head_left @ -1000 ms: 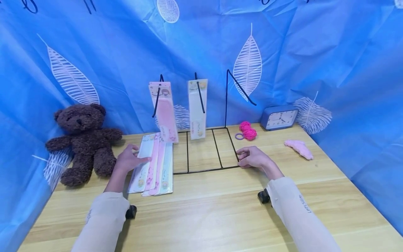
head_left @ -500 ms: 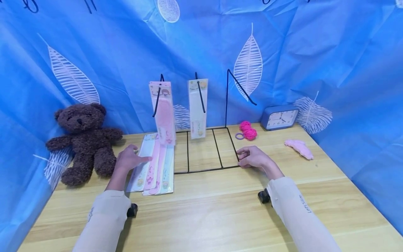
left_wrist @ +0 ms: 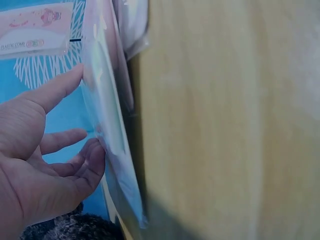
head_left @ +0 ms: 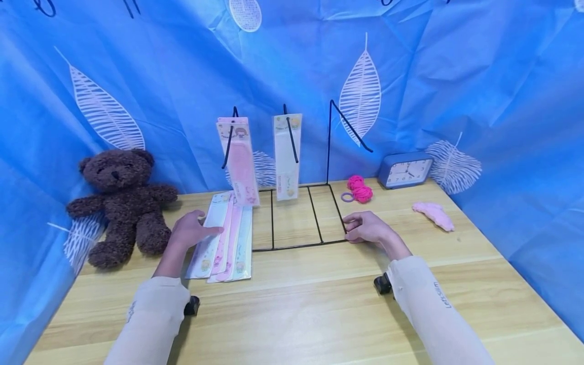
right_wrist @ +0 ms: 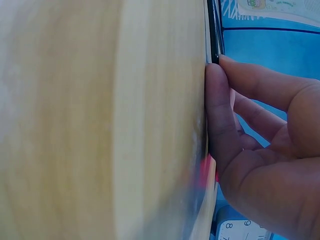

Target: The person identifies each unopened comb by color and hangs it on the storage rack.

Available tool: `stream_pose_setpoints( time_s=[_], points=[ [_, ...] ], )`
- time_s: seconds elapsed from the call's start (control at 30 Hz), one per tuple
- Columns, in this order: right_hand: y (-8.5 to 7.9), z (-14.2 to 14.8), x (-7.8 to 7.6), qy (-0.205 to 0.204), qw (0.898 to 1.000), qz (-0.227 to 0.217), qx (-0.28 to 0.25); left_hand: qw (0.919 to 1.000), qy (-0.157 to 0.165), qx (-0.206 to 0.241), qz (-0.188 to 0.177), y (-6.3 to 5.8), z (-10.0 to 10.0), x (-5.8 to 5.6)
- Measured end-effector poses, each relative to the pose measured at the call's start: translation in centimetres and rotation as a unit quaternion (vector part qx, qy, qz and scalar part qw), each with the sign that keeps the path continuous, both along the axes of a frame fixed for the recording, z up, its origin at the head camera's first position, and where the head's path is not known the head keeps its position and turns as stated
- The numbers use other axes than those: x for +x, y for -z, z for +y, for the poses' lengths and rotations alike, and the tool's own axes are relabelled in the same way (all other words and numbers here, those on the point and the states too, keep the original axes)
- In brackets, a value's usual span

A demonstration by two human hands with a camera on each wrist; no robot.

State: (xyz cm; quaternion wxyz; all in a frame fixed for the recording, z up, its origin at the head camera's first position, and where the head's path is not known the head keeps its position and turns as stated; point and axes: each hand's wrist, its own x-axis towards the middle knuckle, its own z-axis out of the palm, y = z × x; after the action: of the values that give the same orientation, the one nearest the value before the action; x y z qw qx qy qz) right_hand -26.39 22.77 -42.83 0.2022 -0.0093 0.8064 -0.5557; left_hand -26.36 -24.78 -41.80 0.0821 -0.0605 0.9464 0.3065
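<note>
A black wire rack [head_left: 328,152] stands on the table with three hooks. A pink packaged comb [head_left: 243,172] hangs from its left hook, with another pink pack behind it. A pale packaged comb [head_left: 287,157] hangs from the middle hook. Left of the rack's base lie several overlapping packaged combs [head_left: 241,253] in pink and pale green. My left hand [head_left: 189,230] holds the leftmost pale packaged comb [head_left: 207,253], thumb over its face and fingertips by its edge. My right hand [head_left: 367,228] pinches the rack's front right corner, a black bar [right_wrist: 214,30] in the right wrist view.
A brown teddy bear [head_left: 119,203] sits at the left. Behind the right side are a pink yarn bundle [head_left: 362,193], a purple ring [head_left: 347,197] and a blue clock [head_left: 405,170]. A pink fuzzy piece [head_left: 433,216] lies farther right. Blue curtain [head_left: 182,76] backs the wooden table [head_left: 296,319].
The hanging pink packs swing on the left hook. My left hand shifts slightly right, and the top of the leftmost pale pack moves with it. My right hand stays still.
</note>
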Motion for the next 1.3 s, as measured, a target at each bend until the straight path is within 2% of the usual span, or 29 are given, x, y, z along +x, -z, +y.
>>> stream_pose_setpoints(
  time_s=[0.27, 0.47, 0.77, 1.13, 1.2, 1.3],
  points=[
    [0.2, 0.1, -0.1, -0.001, 1.000, 0.000, 0.004, 0.9997, -0.009, 0.015, -0.014, -0.1, 0.2, -0.2],
    [0.1, 0.2, -0.2, 0.000, 1.000, -0.002, -0.005, 0.9952, -0.030, 0.090, -0.025, 0.0, 0.0, -0.3],
    [0.2, 0.1, -0.2, -0.001, 1.000, 0.000, -0.001, 0.9832, -0.056, 0.172, 0.028, 0.3, -1.1, -0.3],
    [0.1, 0.0, 0.0, 0.000, 1.000, 0.003, -0.001, 0.9620, -0.103, 0.244, 0.065, -2.2, -0.7, 0.2],
    [0.1, 0.0, 0.1, -0.001, 1.000, 0.004, 0.001, 0.9582, -0.105, 0.255, 0.075, -2.6, -0.6, 0.4],
    [0.0, 0.0, 0.0, -0.003, 1.000, 0.006, 0.003, 0.9564, -0.089, 0.261, 0.095, -3.1, -0.7, 0.6]
  ],
)
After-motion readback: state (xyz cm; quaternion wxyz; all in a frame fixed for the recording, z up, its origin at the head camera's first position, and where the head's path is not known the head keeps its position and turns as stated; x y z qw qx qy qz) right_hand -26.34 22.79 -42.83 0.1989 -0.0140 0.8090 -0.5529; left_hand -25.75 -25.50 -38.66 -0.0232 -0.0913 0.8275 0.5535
